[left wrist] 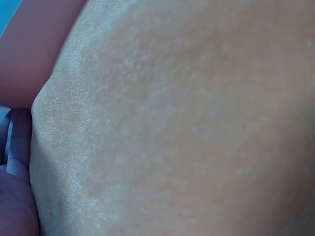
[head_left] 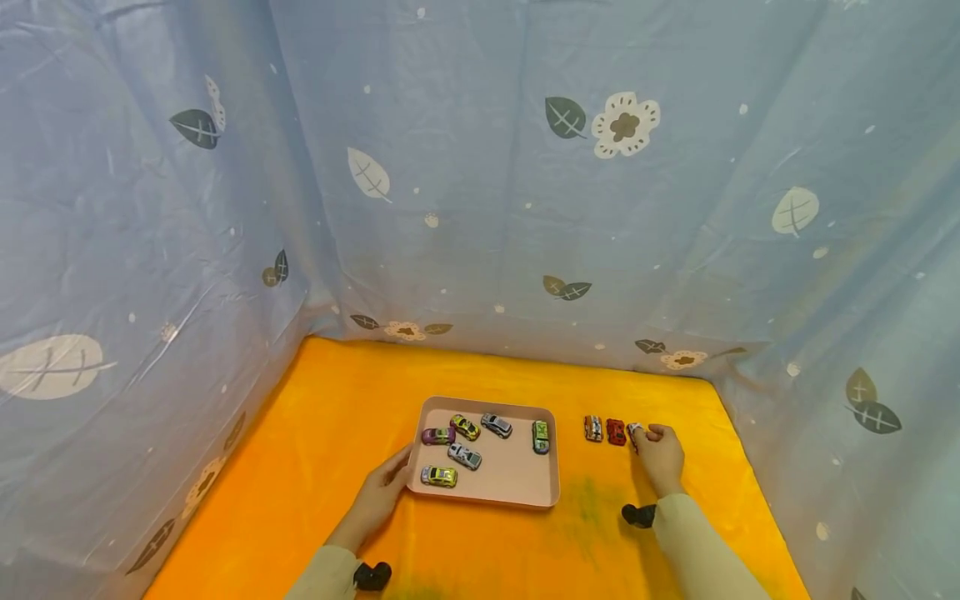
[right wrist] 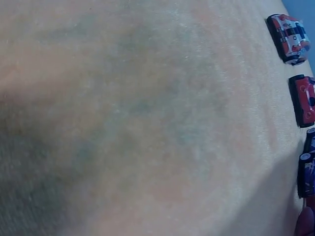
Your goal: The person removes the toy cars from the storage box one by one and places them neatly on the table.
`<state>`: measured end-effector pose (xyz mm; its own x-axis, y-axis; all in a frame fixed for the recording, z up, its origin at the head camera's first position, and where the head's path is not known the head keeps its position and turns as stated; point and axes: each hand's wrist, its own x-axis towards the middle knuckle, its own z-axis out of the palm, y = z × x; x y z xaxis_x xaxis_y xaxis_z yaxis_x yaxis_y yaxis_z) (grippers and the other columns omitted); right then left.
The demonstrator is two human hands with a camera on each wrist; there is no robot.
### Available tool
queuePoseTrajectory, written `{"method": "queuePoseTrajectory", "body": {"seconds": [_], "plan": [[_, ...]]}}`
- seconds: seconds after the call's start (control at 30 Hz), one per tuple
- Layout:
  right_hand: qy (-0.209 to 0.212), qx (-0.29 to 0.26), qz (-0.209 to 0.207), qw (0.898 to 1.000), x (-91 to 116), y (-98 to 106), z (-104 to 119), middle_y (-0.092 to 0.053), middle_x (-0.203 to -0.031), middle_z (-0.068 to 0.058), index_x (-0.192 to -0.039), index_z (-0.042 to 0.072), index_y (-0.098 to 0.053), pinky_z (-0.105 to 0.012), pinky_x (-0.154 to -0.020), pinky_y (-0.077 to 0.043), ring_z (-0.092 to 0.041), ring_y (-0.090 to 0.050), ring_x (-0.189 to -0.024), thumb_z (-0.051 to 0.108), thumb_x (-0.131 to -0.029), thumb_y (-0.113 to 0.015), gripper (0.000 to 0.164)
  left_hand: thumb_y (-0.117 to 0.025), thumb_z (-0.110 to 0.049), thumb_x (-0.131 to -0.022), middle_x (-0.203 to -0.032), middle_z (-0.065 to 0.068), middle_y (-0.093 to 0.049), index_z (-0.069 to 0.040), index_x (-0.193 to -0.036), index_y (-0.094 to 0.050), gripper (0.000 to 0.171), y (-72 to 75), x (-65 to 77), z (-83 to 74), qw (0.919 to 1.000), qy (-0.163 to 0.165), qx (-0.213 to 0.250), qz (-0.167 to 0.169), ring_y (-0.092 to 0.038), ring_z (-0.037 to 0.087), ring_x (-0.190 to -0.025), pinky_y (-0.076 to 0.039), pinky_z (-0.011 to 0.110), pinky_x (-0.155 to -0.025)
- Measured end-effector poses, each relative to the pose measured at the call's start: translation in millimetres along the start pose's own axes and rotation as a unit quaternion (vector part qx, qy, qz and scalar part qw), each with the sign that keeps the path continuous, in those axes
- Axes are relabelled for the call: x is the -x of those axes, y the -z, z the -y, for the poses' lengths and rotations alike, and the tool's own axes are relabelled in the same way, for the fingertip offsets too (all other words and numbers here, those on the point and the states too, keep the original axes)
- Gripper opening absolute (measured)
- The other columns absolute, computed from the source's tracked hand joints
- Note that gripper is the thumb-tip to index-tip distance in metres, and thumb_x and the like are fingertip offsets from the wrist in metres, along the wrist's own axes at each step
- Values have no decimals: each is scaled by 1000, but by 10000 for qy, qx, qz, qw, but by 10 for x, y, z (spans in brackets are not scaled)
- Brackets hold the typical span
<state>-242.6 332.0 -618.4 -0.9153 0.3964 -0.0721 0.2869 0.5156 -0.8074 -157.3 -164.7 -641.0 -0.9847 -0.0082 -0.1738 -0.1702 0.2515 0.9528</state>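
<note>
My left hand (head_left: 377, 497) rests at the left wall of a shallow pink tray (head_left: 510, 492). In the left wrist view its fingers (left wrist: 19, 140) reach straight to the foot of the tray's wall. To the right of the tray, my right hand (head_left: 662, 458) pinches a small white-and-dark toy car (head_left: 634, 434), largely covered by the fingers. In the right wrist view a fingertip (right wrist: 306, 221) shows beside a dark blue toy car (right wrist: 307, 174). A red toy car (head_left: 616, 432) and an orange-and-white toy car (head_left: 593, 428) stand in a row to its left.
Inside the tray are several toy cars, among them a purple one (head_left: 438, 436), a yellow-green one (head_left: 438, 476) and a green one (head_left: 541, 437) at the right wall. An orange cloth (head_left: 322, 433) covers the table, and blue patterned curtains (head_left: 480, 208) enclose it.
</note>
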Motion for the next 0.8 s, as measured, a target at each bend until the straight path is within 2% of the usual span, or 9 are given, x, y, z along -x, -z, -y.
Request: {"method": "queuePoseTrajectory", "body": {"seconds": [0.17,0.33,0.63,0.8], "plan": [[101,389,-65,9992,11,-16,-29,-56,-111,-28,-126,-12,-49,-53,-85,-47,-40,-54,-99,32,-97,-56,53,-54,-30,-100,-148,3,-43,-31,-146,-45,46,-2,-9,22,10000,49,-53,47,-29,31,-141,-25,55,-112],[334,1005,-69,9944,49,-14,-37,-60,-101,-26,-119,-14,-52,-52,-81,-48,-39,-57,-91,25,-93,-61,48,-54,-33,-100,-149,1,-42,-34,-145,-45,46,10,-16,30,9999,142,-59,48,-28,30,-142,-24,55,-112],[158,597,-381,9974,83,-59,-80,-61,-103,-27,-119,-10,-53,-53,-82,-47,-40,-57,-93,29,-93,-62,48,-55,-31,-100,-148,2,-44,-30,-146,-46,47,-1,-15,10,10000,88,-6,43,-29,30,-141,-25,54,-112],[125,294,-113,9994,70,-68,-147,-58,-112,-26,-124,-7,-53,-52,-87,-46,-39,-55,-101,35,-95,-61,51,-55,-31,-100,-147,3,-44,-29,-145,-46,47,-3,-5,8,10000,58,-66,-13,-30,31,-141,-26,54,-111]]}}
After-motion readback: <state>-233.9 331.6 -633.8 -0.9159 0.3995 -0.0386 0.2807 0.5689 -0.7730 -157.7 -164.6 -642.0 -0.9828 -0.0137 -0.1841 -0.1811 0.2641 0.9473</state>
